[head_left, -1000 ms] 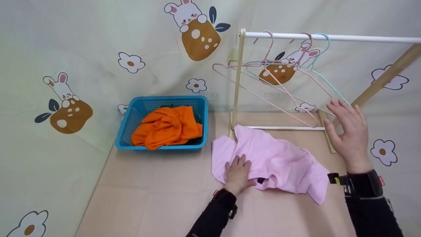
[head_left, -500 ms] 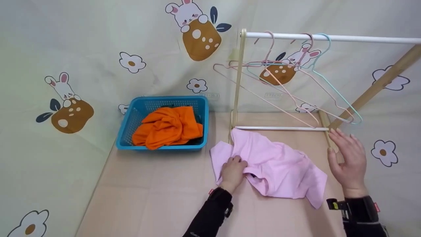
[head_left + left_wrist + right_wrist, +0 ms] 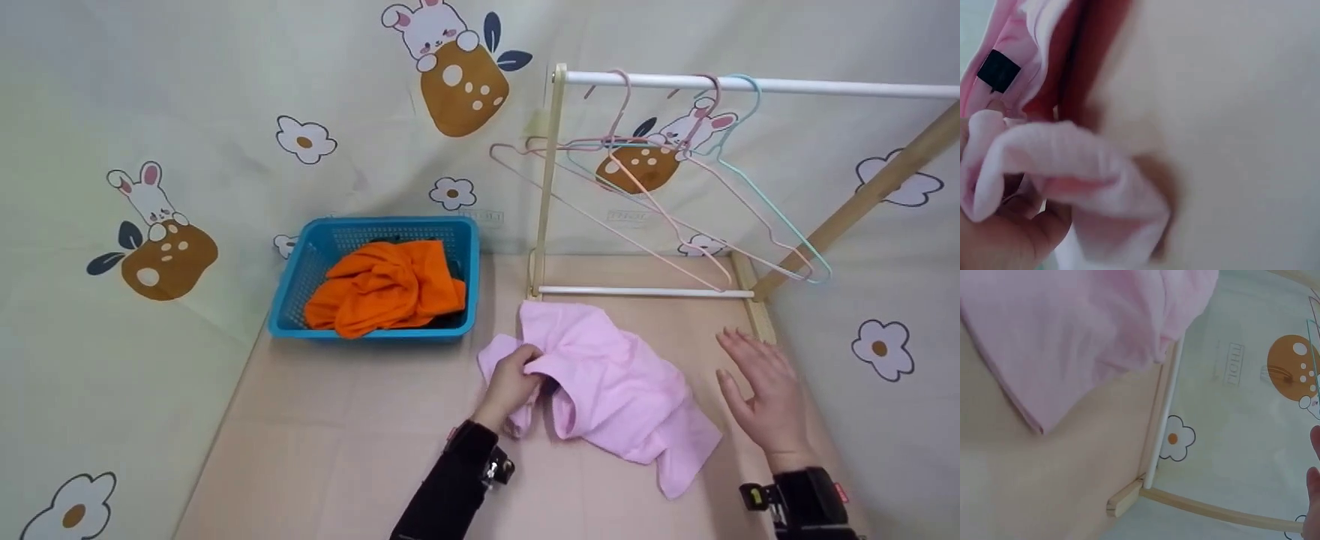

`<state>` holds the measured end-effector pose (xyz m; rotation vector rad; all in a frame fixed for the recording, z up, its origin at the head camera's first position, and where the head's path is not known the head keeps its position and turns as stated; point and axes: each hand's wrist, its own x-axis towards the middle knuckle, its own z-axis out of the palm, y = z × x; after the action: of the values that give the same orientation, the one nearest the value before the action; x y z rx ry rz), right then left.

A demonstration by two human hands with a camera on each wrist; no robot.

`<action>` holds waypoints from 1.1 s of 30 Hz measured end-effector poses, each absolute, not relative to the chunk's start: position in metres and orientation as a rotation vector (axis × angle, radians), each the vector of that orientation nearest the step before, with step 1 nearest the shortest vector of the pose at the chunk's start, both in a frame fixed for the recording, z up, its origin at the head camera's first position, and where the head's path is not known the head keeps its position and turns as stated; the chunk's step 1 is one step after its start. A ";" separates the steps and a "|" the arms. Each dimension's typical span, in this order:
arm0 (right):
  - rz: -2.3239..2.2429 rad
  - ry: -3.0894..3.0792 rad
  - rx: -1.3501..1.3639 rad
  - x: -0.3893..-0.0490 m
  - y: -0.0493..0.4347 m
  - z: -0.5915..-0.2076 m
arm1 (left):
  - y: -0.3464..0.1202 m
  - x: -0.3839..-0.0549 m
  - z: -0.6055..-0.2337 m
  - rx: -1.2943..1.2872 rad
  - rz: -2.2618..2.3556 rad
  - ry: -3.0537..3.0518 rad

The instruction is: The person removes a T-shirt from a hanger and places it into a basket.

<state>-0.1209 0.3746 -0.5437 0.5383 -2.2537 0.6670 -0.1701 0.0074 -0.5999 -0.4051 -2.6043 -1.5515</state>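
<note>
A pink shirt [image 3: 615,375] lies rumpled on the table in front of the rack. My left hand [image 3: 514,386] grips its edge near the neck opening and lifts that part a little. In the left wrist view, pink cloth [image 3: 1072,157] folds over my left fingers, and a black label [image 3: 999,71] shows inside the collar. My right hand [image 3: 769,401] is held with fingers extended to the right of the shirt, apart from it. Only the fingertips of my right hand [image 3: 1313,495] show at the edge of the right wrist view, with the shirt [image 3: 1072,337] at upper left.
A blue basket [image 3: 375,334] holding an orange garment [image 3: 390,285] stands at the back left. Behind the shirt is a rack with a white rail [image 3: 862,88]; pink hangers [image 3: 652,195] and a turquoise hanger [image 3: 776,210] hang from it. A patterned curtain [image 3: 225,75] backs the table.
My left hand has gone from resting flat on the shirt to gripping its edge, pulling it left and toward me. My right hand has come down and left from beside the hangers.
</note>
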 end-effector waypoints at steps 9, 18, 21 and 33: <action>0.676 -2.339 0.532 -0.122 0.368 -0.547 | -0.026 -0.189 -0.536 -0.236 -1.546 -2.431; 0.660 -2.440 0.498 -0.125 0.362 -0.549 | -0.067 -0.197 -0.467 -0.076 -1.612 -2.197; 0.661 -2.479 0.479 -0.126 0.360 -0.551 | -0.083 -0.199 -0.445 -0.046 -1.550 -2.120; 0.675 -2.549 0.448 -0.125 0.353 -0.558 | -0.151 -0.213 -0.371 0.163 -1.372 -1.861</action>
<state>-0.1249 0.3530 -0.5582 0.4480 -2.5493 0.6750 -0.2131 -0.1506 -0.3714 0.1626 -1.8612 -1.3716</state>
